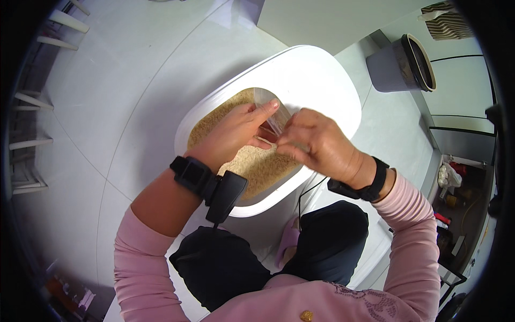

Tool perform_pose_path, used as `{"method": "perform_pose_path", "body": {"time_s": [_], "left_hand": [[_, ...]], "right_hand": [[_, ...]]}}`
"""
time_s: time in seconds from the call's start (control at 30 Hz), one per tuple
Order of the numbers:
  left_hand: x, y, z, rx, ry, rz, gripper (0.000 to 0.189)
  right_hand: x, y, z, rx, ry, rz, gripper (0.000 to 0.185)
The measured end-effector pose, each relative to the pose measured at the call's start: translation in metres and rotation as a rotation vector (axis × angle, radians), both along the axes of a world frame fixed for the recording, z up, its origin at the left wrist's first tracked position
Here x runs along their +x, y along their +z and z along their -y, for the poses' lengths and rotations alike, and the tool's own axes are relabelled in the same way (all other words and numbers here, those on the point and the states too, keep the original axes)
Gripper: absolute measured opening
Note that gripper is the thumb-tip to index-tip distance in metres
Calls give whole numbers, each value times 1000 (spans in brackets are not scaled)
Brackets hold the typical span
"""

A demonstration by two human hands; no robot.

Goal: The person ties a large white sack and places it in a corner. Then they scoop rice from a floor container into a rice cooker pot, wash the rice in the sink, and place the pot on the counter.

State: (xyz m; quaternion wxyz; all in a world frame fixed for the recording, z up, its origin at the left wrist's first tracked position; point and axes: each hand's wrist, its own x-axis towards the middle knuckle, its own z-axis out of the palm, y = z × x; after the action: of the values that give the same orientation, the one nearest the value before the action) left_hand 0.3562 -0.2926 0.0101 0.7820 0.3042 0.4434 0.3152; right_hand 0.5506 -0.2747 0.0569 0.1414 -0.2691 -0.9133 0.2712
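Observation:
A white oval plastic container (322, 76) stands on the floor in front of me, with grain that looks like rice (257, 169) in its open part. Over the grain, my left hand (251, 124) has its thumb and fingers around a clear plastic piece (268, 105), perhaps a cup or a lid. My right hand (314, 139) is at the lower right side of the same clear piece, its fingers bent and slightly blurred. Whether the right fingers grip it is hard to see. Both wrists wear black strapped devices.
A grey waste bin (392, 66) stands on the floor at the upper right. An open cabinet compartment (462, 201) with various items lies at the right. White chair legs (34, 143) show at the left. A black cable runs near my right wrist.

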Motion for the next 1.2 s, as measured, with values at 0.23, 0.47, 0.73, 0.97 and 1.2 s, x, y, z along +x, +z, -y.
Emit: {"method": "perform_pose_path", "body": {"time_s": [0.23,0.47,0.73,0.97,1.2], "left_hand": [[4,5,-4,28,-41,-117,36],[-13,20,14,33,44,-217,40],[-10,27,23,-12,-24,-111,47],[-6,19,20,-11,-80,-42,39],[-11,9,19,4,-95,3,36]], "right_hand": [[2,-11,-19,302,-124,189,59],[18,-6,-1,120,10,43,36],[-4,-9,-10,402,-30,319,27],[-6,3,-16,262,-21,307,23],[-22,1,-20,545,134,545,9]]}}
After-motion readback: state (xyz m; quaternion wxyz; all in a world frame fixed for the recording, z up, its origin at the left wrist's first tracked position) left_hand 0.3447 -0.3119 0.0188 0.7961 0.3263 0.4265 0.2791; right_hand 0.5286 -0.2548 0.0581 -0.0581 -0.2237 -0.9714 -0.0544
